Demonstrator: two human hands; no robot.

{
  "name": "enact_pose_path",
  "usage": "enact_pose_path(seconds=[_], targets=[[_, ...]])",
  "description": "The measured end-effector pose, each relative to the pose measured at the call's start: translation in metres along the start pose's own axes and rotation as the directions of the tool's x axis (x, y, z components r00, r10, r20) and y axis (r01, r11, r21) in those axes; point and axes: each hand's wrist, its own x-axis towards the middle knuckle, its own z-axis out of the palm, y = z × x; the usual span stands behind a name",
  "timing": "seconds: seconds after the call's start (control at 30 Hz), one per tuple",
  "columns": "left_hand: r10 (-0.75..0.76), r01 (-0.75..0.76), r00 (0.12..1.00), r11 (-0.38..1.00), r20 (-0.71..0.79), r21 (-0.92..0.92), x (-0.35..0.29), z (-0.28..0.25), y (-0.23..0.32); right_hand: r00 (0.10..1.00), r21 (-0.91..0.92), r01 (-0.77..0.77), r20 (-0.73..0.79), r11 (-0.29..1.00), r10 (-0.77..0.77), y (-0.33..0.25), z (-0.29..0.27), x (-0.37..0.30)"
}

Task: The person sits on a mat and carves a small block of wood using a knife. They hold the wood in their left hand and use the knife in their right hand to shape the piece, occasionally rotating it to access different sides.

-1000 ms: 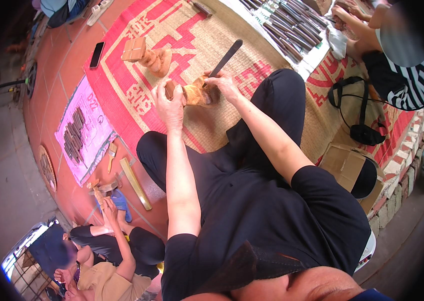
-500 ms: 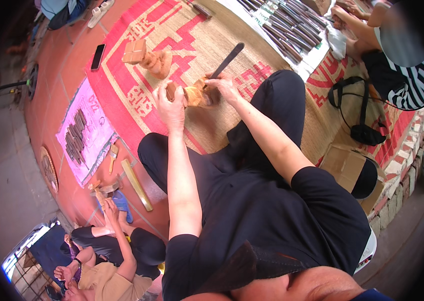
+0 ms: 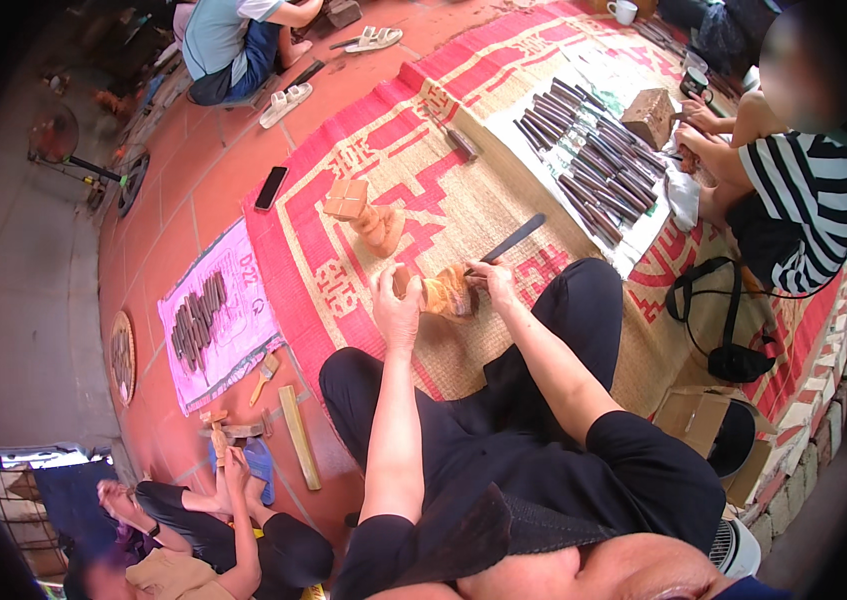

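Observation:
A carved, yellowish-brown wooden piece (image 3: 446,296) lies sideways low over the woven mat, in front of my crossed legs. My left hand (image 3: 398,310) is closed round its left, block-like end. At the other end my right hand (image 3: 493,284) grips a long, dark, flat tool that looks like a file (image 3: 520,236); its free end points away to the upper right. Where the tool meets the wood is partly hidden by my fingers. A similar wooden carving (image 3: 377,226) with a squared block on top stands on the mat just beyond my left hand.
Many dark-handled tools (image 3: 611,170) cover a white sheet, with a wooden block (image 3: 649,116) beside them. Leftward lie a phone (image 3: 270,188), a pink cloth (image 3: 228,345) bearing small tools, a brush (image 3: 264,377) and a wooden strip (image 3: 299,437). Co-workers sit right, lower left and far left.
The view has tilted up and shifted, so the mat and hands appear lower and further right, with more of the far side showing. Both hands keep their holds on the carving and tool.

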Motion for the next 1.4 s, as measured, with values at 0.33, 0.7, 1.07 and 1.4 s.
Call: enact_pose_path(seconds=[0.33,0.7,1.07,1.4], targets=[[-0.037,0.037,0.999,0.999,0.011,0.008,-0.002,-0.002,0.006,0.984,-0.119,0.024,0.177,0.993,-0.003,0.004,0.001,-0.007],[-0.017,0.017,1.0,1.0,0.004,0.023,-0.001,-0.002,-0.001,0.984,-0.146,0.023,0.177,0.989,0.003,0.01,0.0,-0.003],[-0.046,0.046,0.999,0.999,0.003,-0.006,-0.001,-0.003,0.001,0.988,-0.07,-0.031,0.149,0.997,0.042,0.002,0.004,-0.008],[-0.051,0.049,0.998,0.997,-0.041,-0.052,0.002,-0.005,-0.017,0.982,-0.072,-0.066,0.174,0.995,0.078,0.003,0.003,-0.007]])
